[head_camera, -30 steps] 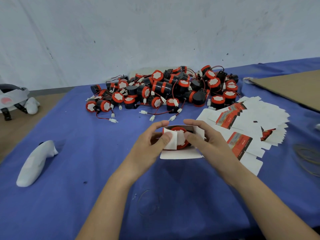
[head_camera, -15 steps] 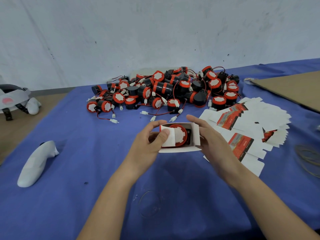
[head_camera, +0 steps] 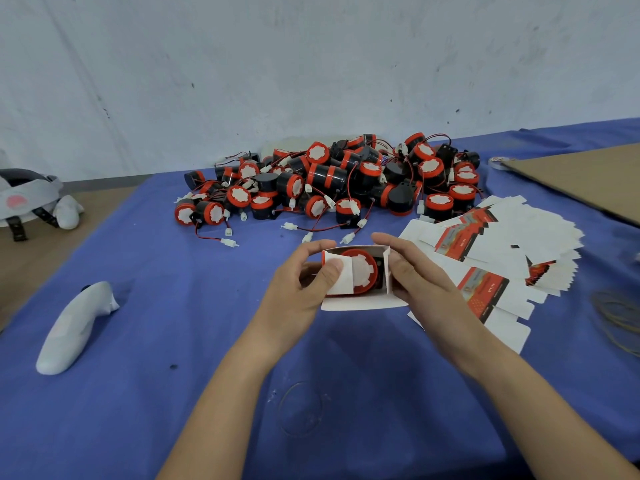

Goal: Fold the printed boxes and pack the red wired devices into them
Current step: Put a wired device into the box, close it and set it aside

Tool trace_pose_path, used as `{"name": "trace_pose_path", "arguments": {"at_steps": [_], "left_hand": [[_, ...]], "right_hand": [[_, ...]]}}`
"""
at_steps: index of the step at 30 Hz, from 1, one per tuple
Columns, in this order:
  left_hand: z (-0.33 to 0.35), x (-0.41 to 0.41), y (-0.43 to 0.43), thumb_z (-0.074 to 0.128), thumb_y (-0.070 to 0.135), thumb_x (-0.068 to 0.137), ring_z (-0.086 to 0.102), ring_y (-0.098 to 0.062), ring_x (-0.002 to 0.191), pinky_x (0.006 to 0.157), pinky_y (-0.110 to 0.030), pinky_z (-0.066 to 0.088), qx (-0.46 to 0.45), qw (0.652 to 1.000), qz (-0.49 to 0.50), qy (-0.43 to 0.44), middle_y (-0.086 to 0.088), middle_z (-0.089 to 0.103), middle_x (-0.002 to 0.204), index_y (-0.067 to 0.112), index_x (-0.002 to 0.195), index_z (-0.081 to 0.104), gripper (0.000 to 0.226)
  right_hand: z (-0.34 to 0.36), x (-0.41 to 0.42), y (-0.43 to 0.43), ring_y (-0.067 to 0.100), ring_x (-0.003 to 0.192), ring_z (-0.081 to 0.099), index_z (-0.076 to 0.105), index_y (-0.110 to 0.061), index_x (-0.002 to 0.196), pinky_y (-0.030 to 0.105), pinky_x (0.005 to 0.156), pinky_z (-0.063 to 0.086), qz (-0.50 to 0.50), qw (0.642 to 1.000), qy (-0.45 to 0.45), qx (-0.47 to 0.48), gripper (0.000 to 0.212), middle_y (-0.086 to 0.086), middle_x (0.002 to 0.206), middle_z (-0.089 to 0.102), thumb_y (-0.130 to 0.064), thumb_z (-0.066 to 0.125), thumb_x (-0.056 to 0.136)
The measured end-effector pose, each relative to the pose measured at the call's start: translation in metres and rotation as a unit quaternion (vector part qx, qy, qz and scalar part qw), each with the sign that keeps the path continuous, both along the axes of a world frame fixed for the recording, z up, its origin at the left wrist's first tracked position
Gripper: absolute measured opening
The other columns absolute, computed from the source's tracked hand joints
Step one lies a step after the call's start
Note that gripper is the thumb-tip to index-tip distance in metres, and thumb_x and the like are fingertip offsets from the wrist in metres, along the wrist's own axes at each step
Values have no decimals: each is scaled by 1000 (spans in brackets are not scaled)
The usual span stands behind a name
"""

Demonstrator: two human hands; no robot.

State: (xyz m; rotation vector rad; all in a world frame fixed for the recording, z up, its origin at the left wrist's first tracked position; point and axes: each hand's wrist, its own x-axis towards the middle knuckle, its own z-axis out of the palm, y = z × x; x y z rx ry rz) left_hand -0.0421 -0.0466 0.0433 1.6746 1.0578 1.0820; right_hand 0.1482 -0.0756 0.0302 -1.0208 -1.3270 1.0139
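Fingers (head_camera: pixel 313 244) of my left hand (head_camera: pixel 298 289) and right hand (head_camera: pixel 419 282) grip the box (head_camera: pixel 360 303) over the middle of the table (head_camera: pixel 173 306), thumb (head_camera: pixel 330 271) pressing a flap (head_camera: pixel 341 282) over the red device (head_camera: pixel 363 271) already inside, so one's nearly packed, but the pile (head_camera: pixel 332 181) by the far edge and the flat boxes (head_camera: pixel 502 244) toward the right edge are all left to do.

matt paper box (head_camera: pixel 360 303), blue cloth table cover (head_camera: pixel 173 393)

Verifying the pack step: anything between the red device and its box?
Nothing visible. The red device already sits inside the open box, left hand pressing a side flap over its face, right hand gripping the other side.
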Motion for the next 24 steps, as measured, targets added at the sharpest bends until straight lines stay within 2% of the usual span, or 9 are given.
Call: {"name": "trace_pose_path", "arguments": {"at_steps": [3,6,8,10,13,17,19,21,24], "left_hand": [[1,-1,0,58,38,96,67,-10,95,78,-17,51,3,1000,5,6,0,72,104,40,120,59,24],[2,-1,-1,59,39,96,63,2,84,71,-10,45,5,1000,6,11,3,71,102,42,120,59,24],[2,-1,-2,59,38,96,61,6,77,68,-8,44,5,1000,4,9,3,71,99,40,120,59,24],[2,0,-2,60,36,96,61,5,75,66,-8,44,4,1000,-1,3,4,72,96,40,119,60,23],[3,1,-3,60,35,97,58,4,69,64,-9,44,0,1000,-7,-8,9,70,84,38,119,61,22],[4,-1,-4,60,38,96,57,6,68,64,-7,44,-29,999,-26,-7,16,67,74,42,119,60,23],[4,0,-5,64,41,93,61,5,73,67,-8,47,-45,998,-29,-22,14,71,83,44,117,59,25],[4,1,-4,69,45,83,64,-3,78,73,-18,50,-64,996,-14,-59,6,73,96,40,110,56,30],[5,4,-3,70,41,84,60,-11,77,75,-31,51,-59,995,-13,-82,7,70,92,34,89,55,18]], "right_hand": [[4,-1,-2,2,118,60,62,-43,122,23,100,49,-11,999,-27,17,31,-21,118,67,-24,43,107],[9,-2,-4,-9,110,59,62,-40,117,13,90,49,-22,998,-53,25,28,-30,110,66,-20,48,104],[10,-1,-4,-14,99,60,63,-37,113,7,77,49,-34,998,-52,24,26,-24,106,68,-16,51,103],[11,-1,-4,-12,90,63,64,-34,111,8,70,49,-45,998,-47,20,24,-14,110,67,-14,54,102],[11,-1,-4,-9,87,65,66,-31,109,9,69,50,-49,998,-31,15,23,-7,112,66,-12,56,100],[10,0,-2,-11,84,64,67,-31,105,9,64,49,-61,998,-21,5,20,-8,108,66,-15,57,100],[9,1,-1,-10,85,63,67,-32,103,10,64,49,-69,997,-20,1,19,-11,103,67,-16,57,100],[9,1,0,-8,86,62,69,-36,99,11,63,49,-77,997,-12,1,21,-17,94,70,-18,58,100],[9,2,2,-2,90,66,71,-42,92,16,64,52,-84,996,10,-9,25,-15,95,73,-21,60,99]]}}
